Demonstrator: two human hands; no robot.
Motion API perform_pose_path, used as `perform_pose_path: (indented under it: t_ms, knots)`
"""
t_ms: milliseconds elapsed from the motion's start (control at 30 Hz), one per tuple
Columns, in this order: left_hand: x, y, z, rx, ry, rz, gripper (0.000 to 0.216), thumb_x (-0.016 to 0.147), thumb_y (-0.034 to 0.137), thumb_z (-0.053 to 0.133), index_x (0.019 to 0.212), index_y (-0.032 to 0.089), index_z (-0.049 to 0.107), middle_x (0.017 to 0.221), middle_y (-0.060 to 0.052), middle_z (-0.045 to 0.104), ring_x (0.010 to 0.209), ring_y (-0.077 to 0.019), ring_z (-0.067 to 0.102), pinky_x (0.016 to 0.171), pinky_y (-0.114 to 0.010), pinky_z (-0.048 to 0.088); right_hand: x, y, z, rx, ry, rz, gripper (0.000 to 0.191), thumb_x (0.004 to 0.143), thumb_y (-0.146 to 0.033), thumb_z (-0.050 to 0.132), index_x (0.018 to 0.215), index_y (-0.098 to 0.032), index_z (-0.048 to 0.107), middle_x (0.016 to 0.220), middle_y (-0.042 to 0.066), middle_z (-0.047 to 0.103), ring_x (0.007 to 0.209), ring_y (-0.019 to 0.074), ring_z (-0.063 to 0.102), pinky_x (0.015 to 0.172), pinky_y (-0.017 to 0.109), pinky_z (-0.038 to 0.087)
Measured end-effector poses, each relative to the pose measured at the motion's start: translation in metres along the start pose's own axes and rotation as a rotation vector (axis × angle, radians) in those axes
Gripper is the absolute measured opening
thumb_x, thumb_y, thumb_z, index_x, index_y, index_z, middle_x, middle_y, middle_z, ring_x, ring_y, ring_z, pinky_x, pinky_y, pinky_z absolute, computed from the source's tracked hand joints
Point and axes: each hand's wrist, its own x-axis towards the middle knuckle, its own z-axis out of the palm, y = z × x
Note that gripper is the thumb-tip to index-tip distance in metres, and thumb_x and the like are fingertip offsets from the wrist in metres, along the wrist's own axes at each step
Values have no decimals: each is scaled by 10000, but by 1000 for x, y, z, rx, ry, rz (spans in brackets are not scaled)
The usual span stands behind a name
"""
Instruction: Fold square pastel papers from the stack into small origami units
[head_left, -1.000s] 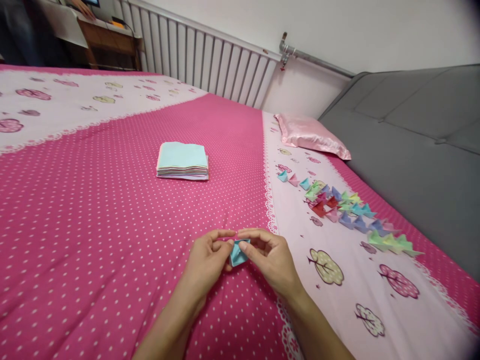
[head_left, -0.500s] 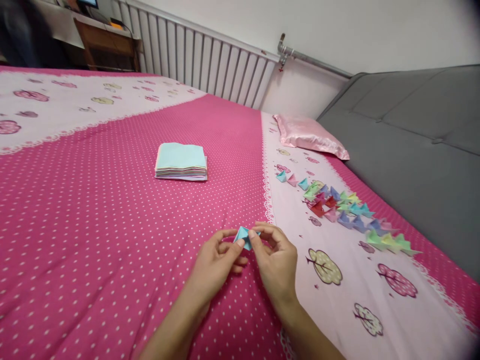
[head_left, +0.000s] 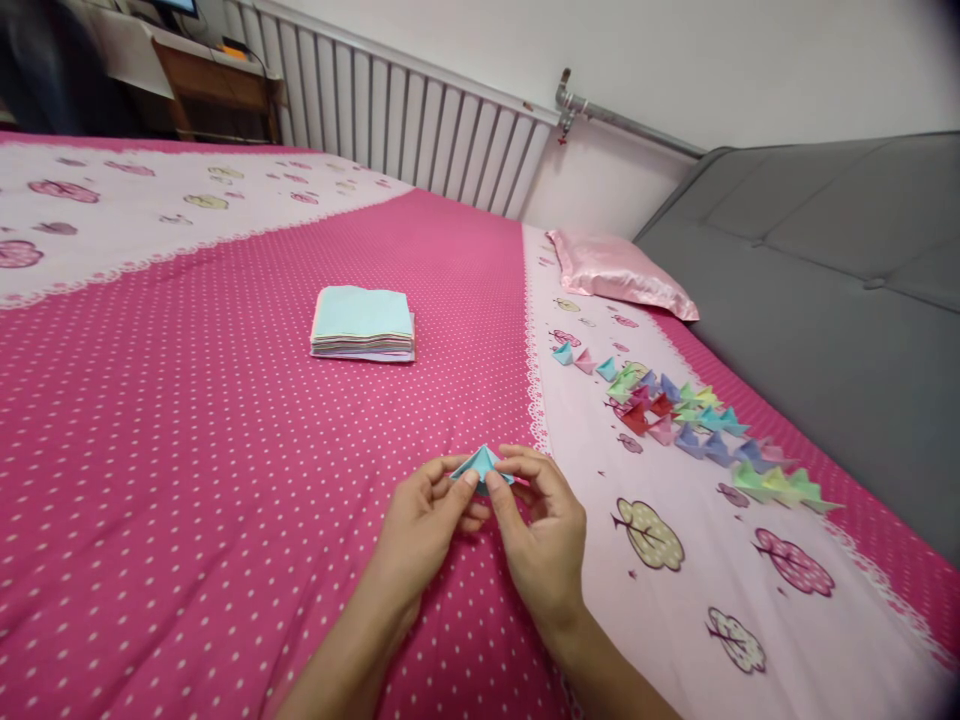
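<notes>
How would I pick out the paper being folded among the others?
Look at the pink dotted bedspread, near its front. There the left hand and right hand pinch a small light-blue folded paper. Unlike the row of folded pieces lying to the right, it alone is held.

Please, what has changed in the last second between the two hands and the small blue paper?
The blue folded paper has gone from a squarish packet held low between the palms to a peaked, tent-like shape. It now sits higher, at the fingertips of the left hand and right hand. Both hands kept their hold throughout. The paper stack, the row of folded pieces and the pillow stayed put.
</notes>
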Motion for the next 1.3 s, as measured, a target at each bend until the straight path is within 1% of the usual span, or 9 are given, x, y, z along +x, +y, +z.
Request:
perform_pose_path:
  t_ms: [100, 267, 433, 633, 800, 900, 1100, 1200, 1300]
  knots:
    - [-1, 1, -1, -8, 24, -6, 266, 742, 280, 598, 939, 106, 561, 718, -29, 618, 585, -99, 573, 575, -220, 466, 1, -2, -1, -50, -9, -63, 103, 766, -196, 566, 857, -192, 613, 981, 70, 598, 935, 191, 576, 797, 345, 498]
    - [-2, 3, -3, -43, 69, 1, 266, 724, 264, 622, 932, 109, 563, 723, -29, 627, 584, -90, 575, 576, -206, 463, 4, -4, -4, -158, -62, -188, 165, 790, -161, 523, 894, -208, 642, 1001, 73, 607, 968, 193, 563, 850, 372, 467]
    - [-2, 4, -4, -43, 84, 7, 286, 714, 269, 636, 942, 112, 565, 754, -39, 638, 603, -93, 588, 593, -205, 467, 6, -4, -6, -199, -119, -247, 197, 785, -141, 507, 918, -196, 640, 1025, 86, 611, 990, 199, 560, 861, 373, 468]
    - [-2, 6, -3, -48, 120, 10, 288, 682, 268, 662, 904, 109, 570, 741, -39, 632, 572, -93, 583, 576, -213, 464, 7, -4, -6, -213, -142, -264, 204, 774, -137, 504, 887, -200, 661, 977, 77, 643, 936, 195, 599, 821, 359, 502]
    - [-3, 8, -1, -49, 143, 9, 287, 671, 264, 670, 891, 112, 565, 715, -30, 626, 568, -97, 588, 572, -212, 463, 6, -4, -7, -253, -126, -280, 238, 777, -137, 516, 958, -208, 653, 1027, 79, 654, 957, 199, 605, 852, 372, 498]
    - [-3, 8, -2, -50, 137, -4, 270, 679, 259, 660, 884, 113, 562, 690, -26, 622, 573, -103, 594, 567, -214, 463, 5, -3, -6, -250, -100, -299, 247, 766, -120, 515, 963, -206, 637, 995, 75, 661, 950, 201, 606, 836, 375, 508]
    - [-2, 5, -2, -39, 142, -11, 271, 690, 250, 647, 892, 108, 536, 641, -7, 598, 563, -100, 584, 570, -214, 461, 2, -2, -6, -292, -45, -307, 191, 736, -102, 530, 889, -195, 596, 977, 78, 654, 927, 199, 614, 765, 332, 537]
    - [-2, 5, -1, -31, 160, 8, 298, 681, 266, 656, 908, 112, 539, 630, -3, 589, 576, -113, 592, 591, -231, 467, 1, -1, -6, -344, -23, -347, 150, 733, -102, 543, 837, -187, 609, 975, 87, 658, 933, 201, 614, 791, 337, 527]
    - [-3, 4, -2, -16, 170, 29, 315, 674, 283, 662, 912, 113, 546, 638, -11, 593, 593, -128, 601, 603, -250, 471, 0, 0, -6, -385, -6, -369, 147, 730, -109, 561, 828, -188, 639, 1005, 89, 658, 937, 197, 616, 823, 339, 515]
